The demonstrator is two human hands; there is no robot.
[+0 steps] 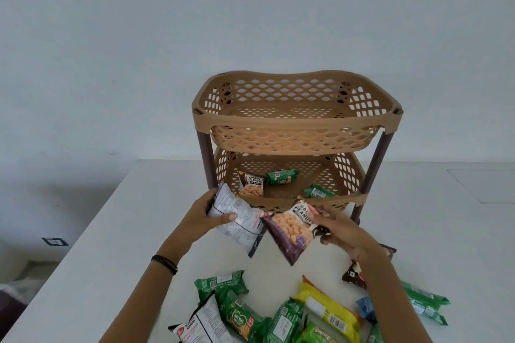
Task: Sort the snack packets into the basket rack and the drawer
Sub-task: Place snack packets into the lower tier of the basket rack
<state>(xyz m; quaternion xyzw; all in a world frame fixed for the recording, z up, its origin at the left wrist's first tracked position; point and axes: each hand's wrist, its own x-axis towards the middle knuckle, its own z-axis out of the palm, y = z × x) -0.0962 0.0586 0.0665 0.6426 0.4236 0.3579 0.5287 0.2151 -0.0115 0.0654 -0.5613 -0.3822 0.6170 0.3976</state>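
A tan two-tier basket rack point(295, 120) stands on the white table. Its upper basket holds nothing I can see. The lower basket point(348, 199) contains a salted peanuts packet point(251, 185) and two green biscuit packets point(281, 177) point(317, 192). My left hand point(207, 214) grips a white-backed packet point(239, 224) just in front of the lower basket. My right hand point(338, 227) holds a purple salted peanuts packet point(292, 231) beside it, also near the basket's front rim. No drawer is in view.
A pile of loose snack packets lies at the table's near edge: green biscuit packets point(239, 317), a yellow packet point(331, 312), a white packet point(203, 323), a dark brown one point(355, 276). The table's left edge point(92, 234) drops to the floor.
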